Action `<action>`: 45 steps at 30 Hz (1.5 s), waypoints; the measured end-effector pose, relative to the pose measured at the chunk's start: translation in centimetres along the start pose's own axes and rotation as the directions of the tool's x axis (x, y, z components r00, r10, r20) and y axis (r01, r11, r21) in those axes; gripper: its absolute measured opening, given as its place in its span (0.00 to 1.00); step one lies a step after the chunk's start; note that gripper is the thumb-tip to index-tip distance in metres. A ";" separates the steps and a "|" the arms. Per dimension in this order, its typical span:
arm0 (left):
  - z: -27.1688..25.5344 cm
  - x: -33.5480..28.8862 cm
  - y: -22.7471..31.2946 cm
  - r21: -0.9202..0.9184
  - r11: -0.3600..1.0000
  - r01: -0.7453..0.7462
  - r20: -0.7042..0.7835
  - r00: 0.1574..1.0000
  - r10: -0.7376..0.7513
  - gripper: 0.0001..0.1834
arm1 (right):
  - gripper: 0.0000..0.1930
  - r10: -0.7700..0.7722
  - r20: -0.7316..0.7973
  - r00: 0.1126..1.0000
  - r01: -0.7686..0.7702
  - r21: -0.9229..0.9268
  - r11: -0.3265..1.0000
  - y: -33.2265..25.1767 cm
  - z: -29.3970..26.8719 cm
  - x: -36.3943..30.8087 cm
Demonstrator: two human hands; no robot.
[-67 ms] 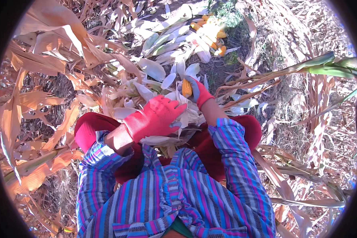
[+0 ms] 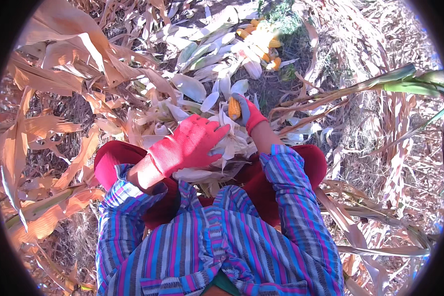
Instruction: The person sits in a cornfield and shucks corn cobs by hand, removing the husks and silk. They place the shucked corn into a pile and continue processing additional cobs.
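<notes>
My right hand (image 2: 248, 114), in a red glove with a grey palm, is closed around a yellow corn cob (image 2: 234, 108). The bared cob points away from me, and pale husk lies around its lower end. Left of it, my left hand (image 2: 187, 143), also in a red glove, has its fingers and thumb apart. It is over the loose pale husks (image 2: 228, 147) between my knees, and its palm side is hidden. Nothing shows in its grip.
Several husked cobs (image 2: 274, 63) lie in a pile ahead, beside green weeds (image 2: 286, 22). Unhusked ears (image 2: 202, 63) lie to their left. Tall dry corn leaves (image 2: 59, 34) crowd the left side, and a bent stalk (image 2: 340, 92) reaches in from the right.
My left hand has drawn slightly left and its fingers have spread from the husks. My right hand and the cob have shifted a little to the right.
</notes>
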State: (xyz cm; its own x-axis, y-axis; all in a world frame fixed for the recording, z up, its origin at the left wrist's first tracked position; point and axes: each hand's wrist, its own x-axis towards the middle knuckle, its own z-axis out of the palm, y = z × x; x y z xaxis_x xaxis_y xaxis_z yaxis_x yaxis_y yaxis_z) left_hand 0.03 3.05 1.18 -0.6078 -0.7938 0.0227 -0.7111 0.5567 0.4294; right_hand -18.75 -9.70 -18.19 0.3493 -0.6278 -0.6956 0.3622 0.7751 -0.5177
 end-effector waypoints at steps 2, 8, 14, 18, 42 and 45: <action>-3.6 0.5 0.2 0.040 0.999 0.008 -0.131 0.991 -0.003 0.34 | 0.20 -0.004 -0.092 0.996 0.020 0.177 0.984 -2.3 -3.1 3.9; -7.2 -0.7 0.5 0.044 0.994 0.105 -0.179 0.979 -0.095 0.34 | 0.27 -0.291 -0.138 0.947 0.320 0.302 0.898 -7.0 -6.3 9.3; -8.6 -0.9 1.4 0.029 0.995 0.097 -0.077 0.993 -0.094 0.31 | 0.29 -0.071 -0.382 0.921 0.189 0.283 0.940 -2.0 -8.1 11.5; -10.1 -0.4 0.3 0.003 0.991 0.131 -0.057 0.990 -0.130 0.32 | 0.31 0.021 -0.390 0.921 0.081 0.243 0.967 3.0 -9.4 15.1; -6.7 2.6 -4.8 -0.088 0.952 0.293 0.190 0.943 -0.273 0.25 | 0.47 -0.306 -0.438 0.845 -0.481 -0.873 -0.079 -12.5 -9.2 28.1; -6.2 2.4 -4.6 -0.075 0.961 0.267 0.158 0.954 -0.253 0.24 | 0.48 -0.348 -0.407 0.845 -0.430 -0.903 0.010 -10.4 -11.1 29.1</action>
State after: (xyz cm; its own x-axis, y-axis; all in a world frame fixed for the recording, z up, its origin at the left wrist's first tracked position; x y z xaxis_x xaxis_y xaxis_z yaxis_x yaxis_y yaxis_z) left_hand 4.01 -2.91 4.88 -0.4559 -0.8598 -0.2301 -0.8193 0.3044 0.4859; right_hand -21.92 -35.22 -38.53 -0.1821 -0.7709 -0.6103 -0.9266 0.3422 -0.1558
